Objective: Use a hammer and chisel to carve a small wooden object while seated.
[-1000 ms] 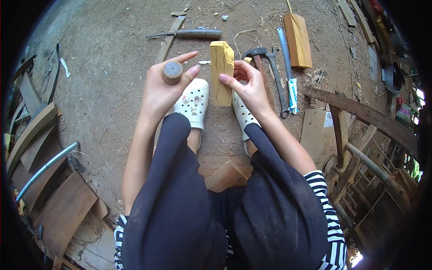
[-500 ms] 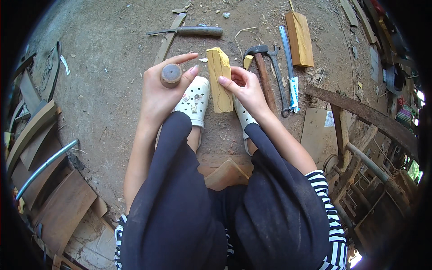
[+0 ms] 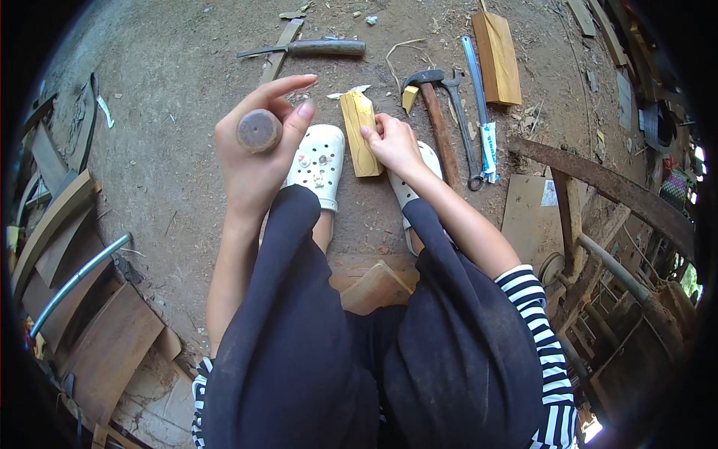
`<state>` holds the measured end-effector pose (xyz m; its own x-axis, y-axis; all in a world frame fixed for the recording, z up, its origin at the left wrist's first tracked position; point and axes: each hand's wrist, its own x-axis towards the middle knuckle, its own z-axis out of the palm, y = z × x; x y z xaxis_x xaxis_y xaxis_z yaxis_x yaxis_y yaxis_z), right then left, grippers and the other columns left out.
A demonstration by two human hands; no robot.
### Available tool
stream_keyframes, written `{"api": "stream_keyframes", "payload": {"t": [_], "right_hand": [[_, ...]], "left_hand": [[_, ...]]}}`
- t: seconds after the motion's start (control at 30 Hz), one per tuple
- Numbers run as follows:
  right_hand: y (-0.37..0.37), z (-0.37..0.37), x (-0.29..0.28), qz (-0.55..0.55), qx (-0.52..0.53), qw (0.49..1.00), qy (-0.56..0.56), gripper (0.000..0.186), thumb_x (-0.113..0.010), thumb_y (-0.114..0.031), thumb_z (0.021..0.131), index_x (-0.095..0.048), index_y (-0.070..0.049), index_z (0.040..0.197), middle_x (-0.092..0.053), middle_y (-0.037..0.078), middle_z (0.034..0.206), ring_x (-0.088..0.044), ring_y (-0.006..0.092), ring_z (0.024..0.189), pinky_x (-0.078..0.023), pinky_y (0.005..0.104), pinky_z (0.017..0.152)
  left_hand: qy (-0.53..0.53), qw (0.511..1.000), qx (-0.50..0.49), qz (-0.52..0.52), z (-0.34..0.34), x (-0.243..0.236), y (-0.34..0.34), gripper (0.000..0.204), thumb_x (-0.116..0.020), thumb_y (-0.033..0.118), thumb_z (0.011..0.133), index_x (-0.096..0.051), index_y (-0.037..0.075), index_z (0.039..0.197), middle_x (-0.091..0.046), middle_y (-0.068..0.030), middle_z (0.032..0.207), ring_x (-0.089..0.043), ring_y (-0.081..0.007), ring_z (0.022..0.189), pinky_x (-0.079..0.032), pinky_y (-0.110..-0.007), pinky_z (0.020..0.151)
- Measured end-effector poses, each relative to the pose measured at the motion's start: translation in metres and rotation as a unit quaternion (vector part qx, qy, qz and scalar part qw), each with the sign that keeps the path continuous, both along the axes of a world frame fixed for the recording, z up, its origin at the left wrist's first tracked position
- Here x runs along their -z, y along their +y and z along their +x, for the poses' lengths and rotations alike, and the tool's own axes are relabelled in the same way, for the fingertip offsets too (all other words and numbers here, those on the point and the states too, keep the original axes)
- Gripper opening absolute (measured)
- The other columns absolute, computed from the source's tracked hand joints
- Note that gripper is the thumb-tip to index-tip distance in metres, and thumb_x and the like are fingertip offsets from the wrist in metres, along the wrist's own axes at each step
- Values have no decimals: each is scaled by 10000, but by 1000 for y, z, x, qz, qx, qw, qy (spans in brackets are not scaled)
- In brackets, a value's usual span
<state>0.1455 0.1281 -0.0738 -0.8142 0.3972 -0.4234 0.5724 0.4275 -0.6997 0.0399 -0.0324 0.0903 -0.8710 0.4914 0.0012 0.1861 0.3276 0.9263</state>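
In my left hand (image 3: 250, 150) is a tool whose round wooden handle end (image 3: 259, 131) faces up; the rest of it is hidden beneath the hand. The hand's thumb and palm hold the handle, while a forefinger and another finger stretch out past it. My right hand (image 3: 395, 146) grips a small yellow wood block (image 3: 363, 138) by its right side, between my two white clogs (image 3: 321, 165). Dark pencil-like lines run along the block, and its far end looks rough-cut. Pale chips (image 3: 357, 91) lie just beyond that end.
Right of the block lie a hammer (image 3: 437, 127), a wrench (image 3: 464, 127), a blue hacksaw blade (image 3: 474, 75) and a larger wood block (image 3: 498, 60). A wooden-handled blade tool (image 3: 325, 48) rests across a wood strip at the far side. Boards (image 3: 108, 344) pile at left; a rusty frame (image 3: 606, 187) stands right.
My left hand has moved left with the handle, away from the block. My right hand has shifted the block slightly, and its far end now appears lower in view.
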Motion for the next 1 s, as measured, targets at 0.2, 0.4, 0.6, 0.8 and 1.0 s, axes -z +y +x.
{"api": "stream_keyframes", "payload": {"t": [0.2,0.4,0.6,0.8,1.0], "right_hand": [[-3,11,-1,61,22,992,105,412,-669,-165,831,-583,72,1158,-598,236,1002,-620,402,954,-492,453,844],[-6,18,-3,84,-30,992,89,519,-700,-140,810,-526,68,1253,-567,231,1055,-581,376,1039,-477,422,902],[-10,19,-6,85,-52,991,84,545,-708,-153,807,-513,51,1273,-569,220,1056,-595,368,1015,-498,417,878],[-12,22,-4,101,-72,990,69,556,-711,-163,807,-508,35,1286,-575,203,1056,-607,350,1003,-515,402,854],[-11,23,-1,110,-66,988,85,548,-697,-186,818,-522,16,1297,-588,207,1067,-623,371,964,-507,424,845]], "left_hand": [[50,996,23,76,-6,-7,4,228,-699,51,847,-715,68,1074,-585,31,677,-510,-30,612,-375,-189,546],[35,981,60,182,-10,-7,20,220,-695,72,837,-714,27,1052,-601,8,659,-531,-38,596,-375,-185,543],[38,965,141,215,-18,0,42,201,-682,83,822,-731,20,1006,-608,2,648,-541,-36,585,-384,-183,522],[30,972,142,182,-17,13,58,215,-656,102,844,-712,5,1028,-602,-4,657,-527,-44,577,-379,-197,517],[22,971,103,213,-14,23,67,147,-682,99,855,-737,34,975,-608,16,645,-526,-17,559,-373,-175,490]]}}
